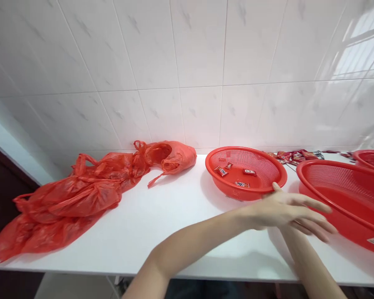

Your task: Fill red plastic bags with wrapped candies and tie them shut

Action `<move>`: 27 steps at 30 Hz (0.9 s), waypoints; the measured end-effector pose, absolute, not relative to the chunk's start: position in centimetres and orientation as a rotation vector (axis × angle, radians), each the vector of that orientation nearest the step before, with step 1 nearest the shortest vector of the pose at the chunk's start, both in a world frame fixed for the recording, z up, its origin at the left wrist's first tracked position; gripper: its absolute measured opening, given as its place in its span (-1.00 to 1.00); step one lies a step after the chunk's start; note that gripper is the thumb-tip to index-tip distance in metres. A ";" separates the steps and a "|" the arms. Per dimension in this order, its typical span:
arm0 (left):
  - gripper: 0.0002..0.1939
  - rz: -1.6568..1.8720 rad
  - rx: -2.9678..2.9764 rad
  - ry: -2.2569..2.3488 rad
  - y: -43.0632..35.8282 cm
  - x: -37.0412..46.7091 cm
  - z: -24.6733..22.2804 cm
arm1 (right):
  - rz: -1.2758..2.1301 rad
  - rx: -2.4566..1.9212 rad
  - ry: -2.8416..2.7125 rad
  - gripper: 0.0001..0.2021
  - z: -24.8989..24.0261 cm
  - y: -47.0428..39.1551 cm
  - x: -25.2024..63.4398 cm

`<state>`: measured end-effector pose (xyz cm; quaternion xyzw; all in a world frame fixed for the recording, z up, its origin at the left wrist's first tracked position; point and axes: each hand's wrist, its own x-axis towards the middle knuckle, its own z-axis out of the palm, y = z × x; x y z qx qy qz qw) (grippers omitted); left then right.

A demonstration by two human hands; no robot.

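My left hand (294, 211) reaches across to the right, fingers stretched out and spread, slightly blurred. It holds nothing and lies between two red plastic baskets. My right hand (285, 231) is crossed beneath it and mostly hidden; only the wrist and forearm show clearly. A digit touches the near right rim of the round red basket (218, 176), but I cannot tell which hand it belongs to. Several small wrapped candies (242, 184) lie scattered on that basket's floor. Close to my left fingertips stands a larger red basket (318, 199), cut off by the picture's edge.
Tied red plastic bags (90, 195) lie along the left of the white table (162, 232). An open-mouthed red bag (182, 157) rests against the tiled wall (199, 116). Behind the baskets is a pile of wrapped pieces (296, 156). Another red basket (369, 154) stands far right.
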<state>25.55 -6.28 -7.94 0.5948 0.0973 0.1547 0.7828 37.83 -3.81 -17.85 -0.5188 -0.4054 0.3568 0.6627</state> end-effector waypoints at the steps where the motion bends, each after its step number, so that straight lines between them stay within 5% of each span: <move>1: -0.61 0.420 1.298 0.211 -5.6 23.3 -7.5 | 0.790 -1.195 -0.948 -0.56 -17.7 -3.8 38.3; 6: -0.74 1.438 1.513 0.736 1.3 11.4 -7.1 | 0.915 -1.128 -0.713 -0.67 -16.5 -3.1 39.6; 9: -0.60 1.825 1.340 1.452 5.1 5.0 -8.5 | 1.039 -1.110 -0.545 -0.69 -15.7 -2.4 39.3; 12: -0.47 1.809 1.242 1.640 6.6 1.3 -10.8 | 1.134 -1.113 -0.587 -0.69 -15.3 -1.9 38.1; 18: -0.59 1.499 1.510 1.458 5.0 4.0 -15.0 | 1.408 -1.122 -1.070 -0.51 -15.9 -2.0 33.5; 27: -0.81 1.369 1.826 1.199 3.1 7.4 -16.9 | 1.110 -1.033 -1.609 -0.58 -16.3 -0.1 27.4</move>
